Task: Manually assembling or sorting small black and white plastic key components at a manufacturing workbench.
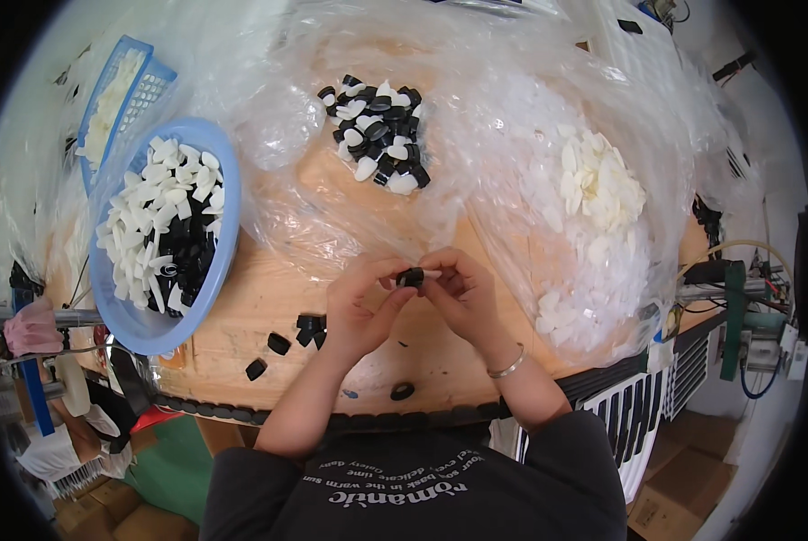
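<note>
Above the middle of the wooden table (pixel 395 361), my left hand (pixel 359 307) pinches a small black cap-like piece (pixel 410 278). A thin white piece (pixel 432 273) sticks out of its right side, gripped in the fingertips of my right hand (pixel 465 293). The two pieces meet; how deep the white one sits is hidden by my fingers. Beyond my hands lies a pile of black pieces with white oval tabs (pixel 377 135). Left of my left forearm are loose black pieces (pixel 278 343), and a black ring (pixel 402 391) lies close to the front edge.
A blue basin (pixel 230 194) at the left holds white tabs and black pieces. Behind it, a blue basket (pixel 138 99) contains more pale pieces. On the right, clear plastic sheeting (pixel 503 207) bears a heap of white tabs (pixel 598 189). Dark beading (pixel 359 421) runs along the near edge.
</note>
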Demonstrator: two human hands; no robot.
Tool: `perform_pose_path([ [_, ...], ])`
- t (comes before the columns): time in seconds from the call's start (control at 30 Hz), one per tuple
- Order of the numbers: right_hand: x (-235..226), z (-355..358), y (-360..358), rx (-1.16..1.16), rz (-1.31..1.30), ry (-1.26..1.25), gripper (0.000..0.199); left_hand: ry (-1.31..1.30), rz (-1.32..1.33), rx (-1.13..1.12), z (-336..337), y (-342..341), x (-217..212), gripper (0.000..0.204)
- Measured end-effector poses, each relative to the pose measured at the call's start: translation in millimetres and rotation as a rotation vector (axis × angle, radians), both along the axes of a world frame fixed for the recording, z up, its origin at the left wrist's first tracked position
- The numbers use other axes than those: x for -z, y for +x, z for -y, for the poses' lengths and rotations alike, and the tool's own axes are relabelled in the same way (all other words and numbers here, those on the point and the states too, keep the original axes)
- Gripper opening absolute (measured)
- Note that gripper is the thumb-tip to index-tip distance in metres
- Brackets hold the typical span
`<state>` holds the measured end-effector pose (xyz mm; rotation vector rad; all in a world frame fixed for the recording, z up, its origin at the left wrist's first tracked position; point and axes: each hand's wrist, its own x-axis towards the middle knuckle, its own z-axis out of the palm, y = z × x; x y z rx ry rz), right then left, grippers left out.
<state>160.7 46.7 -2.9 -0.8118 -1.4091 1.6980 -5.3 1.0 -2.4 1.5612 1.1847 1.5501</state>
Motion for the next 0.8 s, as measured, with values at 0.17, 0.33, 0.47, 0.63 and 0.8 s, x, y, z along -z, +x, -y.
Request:
perform_pose_path([
  [0.17,17.2,-1.3,-1.2,0.017,-0.102,0.094,0.021,-0.14,0.23,-0.019,5.4,10.1,1.5,0.031],
  [0.33,10.2,-3.0,-1.6,-0.062,-0.22,0.058,0.021,-0.173,0.297,-0.061,5.6,8.5,0.9,0.027],
  [0.47,7.5,-0.9,-6.4,-0.074,-0.272,0.031,0.023,-0.112,0.137,-0.069,4.7,6.5,2.9,0.025],
  [0.63,12.9,-5.0,-3.9,-0.051,-0.215,-0.007,0.02,-0.101,0.0,-0.094,3.0,4.9,3.0,0.02],
  [0.8,2.2,-3.3,-4.4,-0.058,-0.103,0.164,0.017,-0.273,0.325,0.036,3.7,3.0,-2.9,0.016],
])
